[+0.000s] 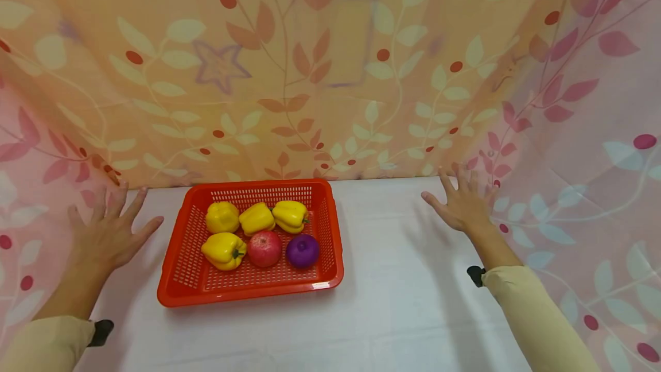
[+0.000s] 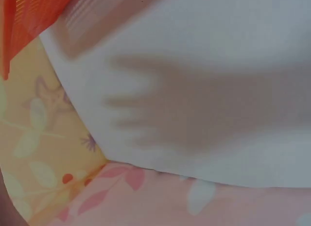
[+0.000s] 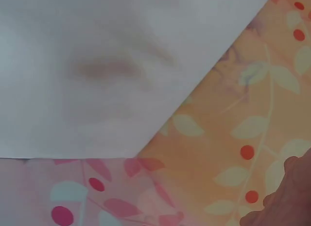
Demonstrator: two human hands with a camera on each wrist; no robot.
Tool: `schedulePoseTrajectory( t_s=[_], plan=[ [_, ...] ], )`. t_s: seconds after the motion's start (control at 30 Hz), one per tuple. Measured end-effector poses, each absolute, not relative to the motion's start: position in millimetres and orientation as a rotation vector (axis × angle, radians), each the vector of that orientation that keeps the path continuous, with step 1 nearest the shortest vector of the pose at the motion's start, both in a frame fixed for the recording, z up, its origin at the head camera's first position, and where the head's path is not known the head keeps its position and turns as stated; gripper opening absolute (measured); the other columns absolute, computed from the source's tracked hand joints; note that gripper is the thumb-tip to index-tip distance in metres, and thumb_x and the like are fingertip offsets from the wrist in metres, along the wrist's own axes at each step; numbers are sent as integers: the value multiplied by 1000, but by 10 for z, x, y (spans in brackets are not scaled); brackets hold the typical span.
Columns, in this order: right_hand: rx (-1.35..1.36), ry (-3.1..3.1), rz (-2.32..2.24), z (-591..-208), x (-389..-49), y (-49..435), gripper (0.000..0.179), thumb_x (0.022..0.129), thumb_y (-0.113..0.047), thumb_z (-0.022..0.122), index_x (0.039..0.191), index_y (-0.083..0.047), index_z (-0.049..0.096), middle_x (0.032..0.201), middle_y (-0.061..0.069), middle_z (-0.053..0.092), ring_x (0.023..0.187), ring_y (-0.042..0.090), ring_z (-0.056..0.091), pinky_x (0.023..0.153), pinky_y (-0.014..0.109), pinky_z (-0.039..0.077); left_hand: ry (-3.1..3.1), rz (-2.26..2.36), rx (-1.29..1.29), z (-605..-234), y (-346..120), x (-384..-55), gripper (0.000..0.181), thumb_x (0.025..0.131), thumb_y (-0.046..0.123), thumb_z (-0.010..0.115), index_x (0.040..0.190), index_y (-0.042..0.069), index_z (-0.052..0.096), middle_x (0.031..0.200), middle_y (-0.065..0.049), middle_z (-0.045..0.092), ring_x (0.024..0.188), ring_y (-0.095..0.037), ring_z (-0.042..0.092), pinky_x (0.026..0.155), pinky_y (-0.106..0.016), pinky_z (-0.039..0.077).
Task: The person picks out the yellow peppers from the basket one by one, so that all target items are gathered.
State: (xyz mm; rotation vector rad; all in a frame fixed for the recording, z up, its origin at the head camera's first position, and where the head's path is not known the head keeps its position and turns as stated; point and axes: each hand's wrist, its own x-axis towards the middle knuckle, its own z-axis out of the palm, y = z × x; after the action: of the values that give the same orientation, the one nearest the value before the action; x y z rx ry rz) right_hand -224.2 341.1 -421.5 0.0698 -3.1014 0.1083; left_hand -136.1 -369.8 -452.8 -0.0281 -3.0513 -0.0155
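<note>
Patterned cloth point(image 1: 284, 73) rises ahead of the left grip point(image 1: 105, 240) and right grip point(image 1: 462, 205) and along their outer sides, meeting the white desk point(image 1: 387, 257) at its far edge, near the fingertips. Between the grips, just right of the left thumb, sits the red basket point(image 1: 253, 294); past it, a wide open stretch of desk runs to the right grip. Both hang above the desk, backs up, fingers straight and spread apart, thumbs inward, forearms slanting in from the near corners. Inside the basket lie four yellow peppers point(image 1: 224, 250) — three farther off, one nearer — plus a pomegranate point(image 1: 265, 248) and purple ball point(image 1: 302, 251).
</note>
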Motion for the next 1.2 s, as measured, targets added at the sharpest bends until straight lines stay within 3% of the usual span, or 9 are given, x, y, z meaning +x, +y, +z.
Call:
schedulePoseTrajectory(
  t_s=[0.13,0.23,0.4,0.5,0.63,0.87,1.03,1.2],
  plan=[
    [150,-3135,221,-4171,-2240,3255,92,91,-77,33,161,-22,8,164,21,-14,146,54,-9,100,86,1,-3045,-12,-227,-4517,-3599,-1352,85,96,64,44,161,25,5,165,-20,0,149,-46,-7,107,-72,-18],
    [221,-3143,313,-4128,-2238,3122,92,93,-73,38,161,-20,7,164,20,-17,147,50,-13,99,86,1,-3042,-34,-392,-4530,-3530,-1351,83,96,61,47,161,25,9,165,-20,8,150,-42,-10,110,-65,-20],
    [328,-3138,472,-4083,-2236,2869,93,92,-71,46,162,-25,5,166,14,-16,150,47,-4,103,81,-10,-3120,-69,-517,-4526,-3424,-1368,83,96,62,48,161,24,14,165,-18,13,149,-46,5,111,-74,-5],
    [398,-3150,605,-4078,-2223,2694,96,90,-70,51,161,-27,3,166,9,-17,149,49,5,108,79,-1,-3183,-65,-532,-4525,-3379,-1373,85,95,64,49,161,23,16,165,-18,15,147,-47,13,110,-76,5],
    [442,-3172,863,-4082,-2209,2472,101,87,-68,60,161,-31,3,166,6,-16,149,49,9,109,77,14,-3214,-48,-541,-4550,-3356,-1364,89,93,65,51,161,21,15,163,-20,20,144,-50,19,109,-77,9],
    [544,-3122,1218,-4068,-2252,2130,106,85,-58,71,161,-28,4,168,4,-1,153,32,2,115,69,13,-3256,-69,-526,-4602,-3361,-1338,90,93,67,50,161,21,12,163,-19,21,143,-51,20,108,-77,9],
    [549,-3098,1489,-4026,-2283,1920,103,86,-48,75,161,-32,5,167,-5,3,151,37,14,116,63,23,-3268,-90,-520,-4615,-3361,-1336,89,93,67,49,161,21,14,163,-18,20,143,-52,21,108,-78,9],
    [478,-3089,1712,-4007,-2319,1745,98,88,-41,75,161,-32,10,168,-2,6,149,38,23,111,58,36,-3276,-87,-524,-4612,-3359,-1360,89,93,67,49,161,20,16,163,-19,21,143,-52,21,108,-78,10]
  ],
)
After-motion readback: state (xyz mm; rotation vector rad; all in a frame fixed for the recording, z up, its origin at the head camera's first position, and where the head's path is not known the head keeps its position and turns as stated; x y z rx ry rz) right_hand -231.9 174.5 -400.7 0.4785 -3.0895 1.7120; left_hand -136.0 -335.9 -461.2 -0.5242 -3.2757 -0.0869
